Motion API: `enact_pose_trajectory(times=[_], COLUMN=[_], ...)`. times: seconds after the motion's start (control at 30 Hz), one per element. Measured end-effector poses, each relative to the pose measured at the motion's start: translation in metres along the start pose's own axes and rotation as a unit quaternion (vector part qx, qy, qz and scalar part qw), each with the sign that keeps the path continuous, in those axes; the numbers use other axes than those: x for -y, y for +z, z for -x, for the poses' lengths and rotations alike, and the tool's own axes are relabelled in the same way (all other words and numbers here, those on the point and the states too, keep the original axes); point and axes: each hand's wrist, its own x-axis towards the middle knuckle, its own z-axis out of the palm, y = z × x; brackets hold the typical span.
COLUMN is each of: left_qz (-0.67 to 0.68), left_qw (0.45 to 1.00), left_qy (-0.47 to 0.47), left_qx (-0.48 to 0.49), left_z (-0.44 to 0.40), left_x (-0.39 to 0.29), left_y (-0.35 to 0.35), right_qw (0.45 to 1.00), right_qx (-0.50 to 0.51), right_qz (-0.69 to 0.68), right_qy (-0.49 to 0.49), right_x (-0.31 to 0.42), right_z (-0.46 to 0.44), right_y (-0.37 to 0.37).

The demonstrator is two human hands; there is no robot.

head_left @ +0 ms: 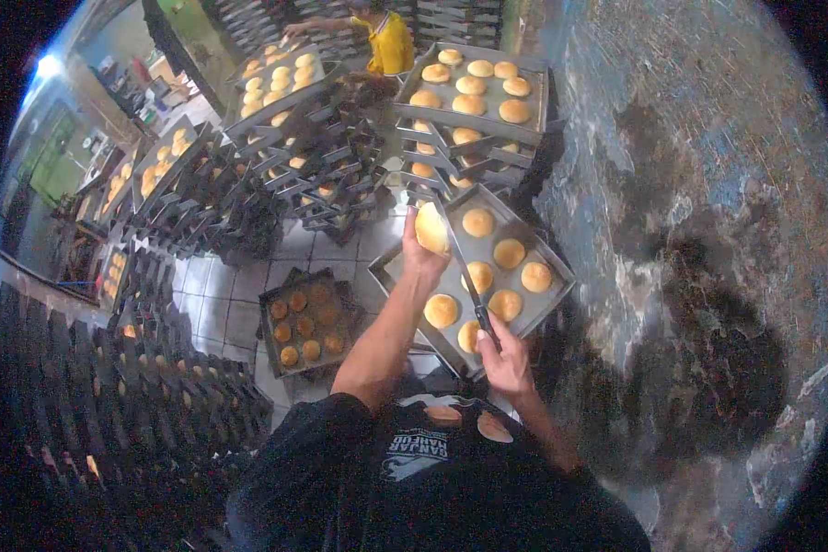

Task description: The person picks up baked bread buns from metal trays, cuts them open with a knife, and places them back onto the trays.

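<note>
A round golden bun is gripped in my left hand, raised over the far left part of a metal baking tray. My right hand is closed round the black handle of a long knife. The blade points up and away, its far end beside the bun; whether it touches or has entered the bun I cannot tell. Several more buns lie on the tray beneath the knife, one of them partly behind my right hand.
Stacked trays of buns stand ahead, with another stack to their left. A lower tray of browner buns sits near the tiled floor. A person in a yellow shirt is at the back. A stained wall rises at right.
</note>
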Motion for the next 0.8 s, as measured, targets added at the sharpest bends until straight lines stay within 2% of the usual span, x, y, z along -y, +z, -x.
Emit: enact_pose_trajectory(times=[0.27,0.33,0.4,0.47,0.6,0.67,0.73,0.8], left_qz=[-0.075,-0.051,-0.074,-0.151,-0.244,-0.224,-0.218,-0.211], left_qw=[0.995,0.999,0.997,0.988,0.967,0.972,0.973,0.976], left_qy=[-0.058,-0.005,0.000,-0.028,-0.057,-0.071,-0.056,-0.057], left_qx=[0.019,-0.017,0.008,0.014,0.040,0.034,0.049,0.019], left_z=[0.027,0.015,0.014,0.014,0.035,0.031,0.025,0.031], left_x=[0.032,0.019,0.000,-0.008,0.029,0.025,0.004,-0.008], left_y=[0.008,0.005,0.006,0.005,0.003,0.008,0.013,0.021], right_qw=[0.994,0.995,0.992,0.998,0.996,0.998,0.994,0.995], right_qx=[-0.052,-0.029,-0.033,-0.017,-0.030,-0.033,0.006,0.022], right_qz=[0.093,0.098,0.120,0.035,0.050,0.040,0.073,0.062], right_qy=[-0.004,0.018,-0.037,0.041,0.067,0.038,0.081,0.074], right_x=[0.005,0.011,-0.015,-0.008,0.021,0.023,0.022,0.020], right_z=[-0.027,-0.028,-0.005,0.010,-0.034,-0.038,-0.022,-0.001], right_y=[0.002,0.001,0.006,0.006,-0.005,-0.007,-0.009,-0.009])
